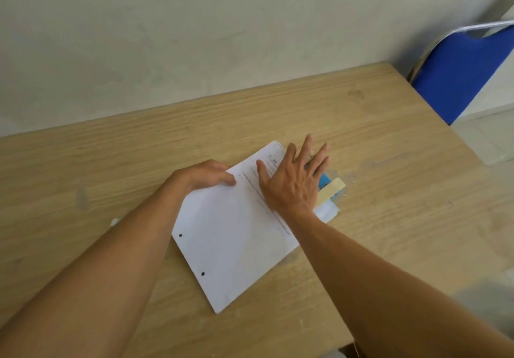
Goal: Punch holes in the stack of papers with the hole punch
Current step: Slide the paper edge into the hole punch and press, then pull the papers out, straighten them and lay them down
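Note:
A white stack of papers point(233, 235) lies slantwise on the wooden table, with two punched holes along its near left edge. My left hand point(205, 175) grips the stack's far left edge, thumb on top. My right hand point(294, 179) lies flat with fingers spread, pressing down on the hole punch point(329, 187), whose blue body and cream lever show just right of the palm. The stack's right edge sits under the hand at the punch; most of the punch is hidden.
The wooden table point(375, 140) stands against a pale wall; its right edge falls off near a blue chair point(461, 73). The table's front edge shows at the lower right.

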